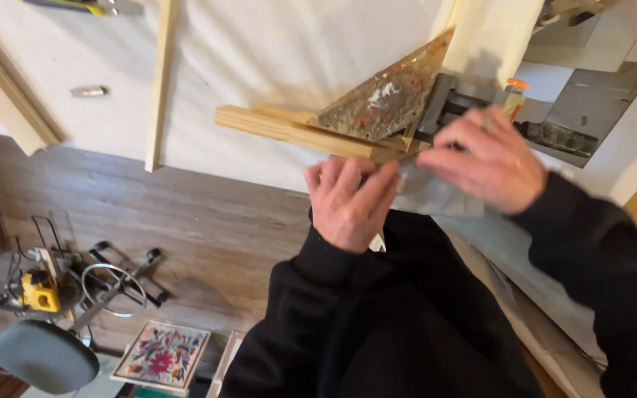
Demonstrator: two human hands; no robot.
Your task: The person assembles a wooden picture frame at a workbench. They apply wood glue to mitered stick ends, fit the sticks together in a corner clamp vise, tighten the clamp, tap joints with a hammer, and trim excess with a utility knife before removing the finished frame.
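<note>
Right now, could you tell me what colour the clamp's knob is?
Orange knob, on the grey clamp; head view.

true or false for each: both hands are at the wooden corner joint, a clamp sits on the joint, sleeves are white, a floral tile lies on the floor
1. Both hands, left hand and right hand, are at the wooden corner joint. True.
2. A clamp with an orange tip sits at the joint. True.
3. The sleeves are white. False: they are black.
4. A floral tile lies on the floor. True.
5. The left hand holds a hammer. False: no hammer shows in it.
</note>
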